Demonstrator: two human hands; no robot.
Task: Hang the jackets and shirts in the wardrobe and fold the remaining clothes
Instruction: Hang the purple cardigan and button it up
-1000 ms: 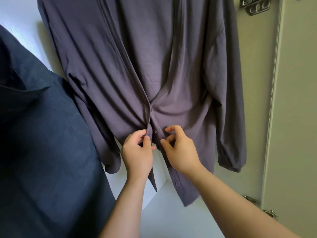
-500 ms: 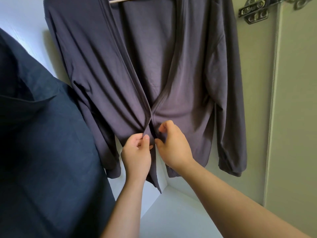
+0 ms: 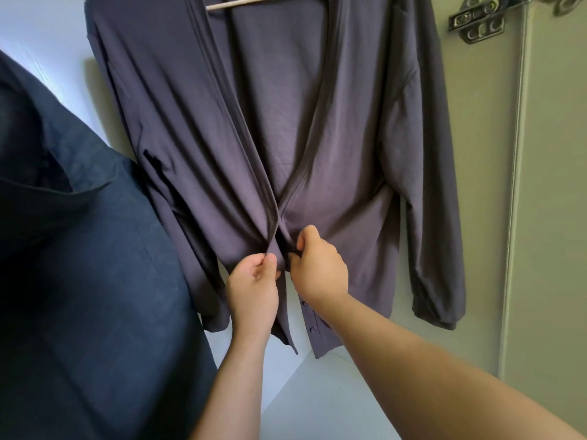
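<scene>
Dusky purple-grey long-sleeved button-front shirt: in the head view it hangs inside the white-walled wardrobe on a pale wooden hanger, of which only the lower bar shows at the top edge. The two front panels are open at the chest and meet at waist height. The left hand pinches the panel edge on its own side between thumb and curled fingers. The right hand pinches the opposite edge, fingers curled into the fabric, and the two hands sit just beside each other. Below the hands, small round matching buttons run down the right-side edge, unfastened. A dark navy garment hangs just beside the shirt on the left. A silver metal hinge sits at top right on the pale olive door panel.
</scene>
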